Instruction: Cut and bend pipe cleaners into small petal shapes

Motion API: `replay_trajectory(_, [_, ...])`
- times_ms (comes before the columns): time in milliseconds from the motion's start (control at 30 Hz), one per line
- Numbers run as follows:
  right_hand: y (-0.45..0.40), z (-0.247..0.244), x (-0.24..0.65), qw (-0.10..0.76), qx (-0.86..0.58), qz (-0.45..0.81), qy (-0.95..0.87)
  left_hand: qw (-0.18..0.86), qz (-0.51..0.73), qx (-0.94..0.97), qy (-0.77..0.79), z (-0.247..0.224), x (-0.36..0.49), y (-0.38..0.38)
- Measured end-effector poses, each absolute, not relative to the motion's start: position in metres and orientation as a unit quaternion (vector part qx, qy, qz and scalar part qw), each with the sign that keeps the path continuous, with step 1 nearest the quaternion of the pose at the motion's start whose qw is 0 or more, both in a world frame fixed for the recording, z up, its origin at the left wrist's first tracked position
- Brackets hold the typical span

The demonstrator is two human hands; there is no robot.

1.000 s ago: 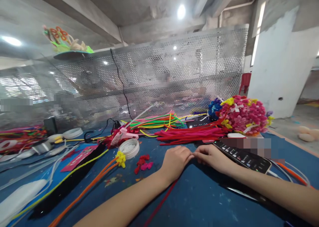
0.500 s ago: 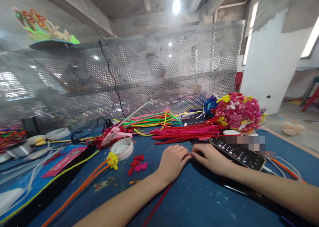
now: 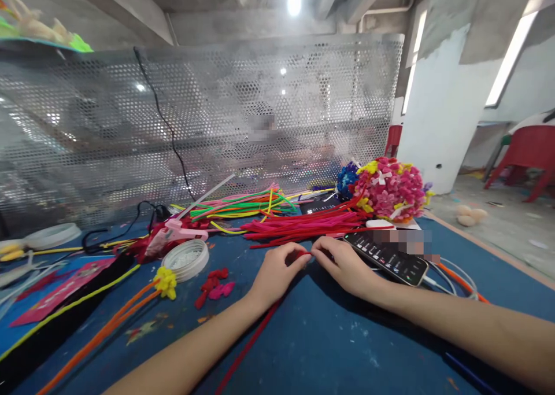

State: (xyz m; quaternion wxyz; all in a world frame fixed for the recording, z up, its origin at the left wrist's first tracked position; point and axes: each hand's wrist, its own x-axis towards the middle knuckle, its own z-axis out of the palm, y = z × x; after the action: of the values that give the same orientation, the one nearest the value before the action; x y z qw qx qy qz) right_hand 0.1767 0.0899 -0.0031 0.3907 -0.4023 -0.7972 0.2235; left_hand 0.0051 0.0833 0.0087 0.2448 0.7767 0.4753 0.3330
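My left hand (image 3: 275,270) is closed in a pinch on a red pipe cleaner (image 3: 249,349), whose long tail runs out beneath the wrist toward the table's front edge. A bit of red shows between its thumb and forefinger. Fingertip to fingertip with it, my right hand (image 3: 344,265) is also pinched closed at the pipe cleaner's end, which the fingers mostly hide. Left of the hands lie small red twisted pieces (image 3: 211,285) and a magenta one (image 3: 222,291). Just beyond the hands spreads a bundle of red and magenta pipe cleaners (image 3: 303,226).
A phone (image 3: 388,256) lies by my right forearm, near a pink flower bouquet (image 3: 392,189). To the left are a round white tub (image 3: 185,260), a pink glue gun (image 3: 182,233) and a yellow flower on orange stems (image 3: 166,283). A perforated metal screen (image 3: 260,111) stands behind.
The view has turned to the right, so everything sits further left in it. Both hands stay together, and the left thumb and forefinger now show a gap with red between them.
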Motion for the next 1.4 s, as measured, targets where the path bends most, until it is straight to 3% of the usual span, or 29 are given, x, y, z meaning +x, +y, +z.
replay_trajectory(300, [0.088, 0.002, 0.177, 0.38, -0.389, 0.286, -0.789, 0.421, 0.361, 0.7, 0.45, 0.007, 0.004, 0.091])
replay_trajectory(633, [0.087, 0.0, 0.176, 0.415, -0.4, 0.27, -0.771, 0.504, 0.381, 0.663, 0.401, 0.007, 0.0, 0.1])
replay_trajectory(900, [0.087, -0.003, 0.177, 0.323, -0.393, 0.253, -0.823, 0.471, 0.351, 0.691, 0.421, 0.007, 0.004, 0.099])
replay_trajectory(1400, [0.091, -0.002, 0.177, 0.345, -0.41, 0.27, -0.8, 0.455, 0.383, 0.673, 0.438, 0.008, 0.007, 0.092])
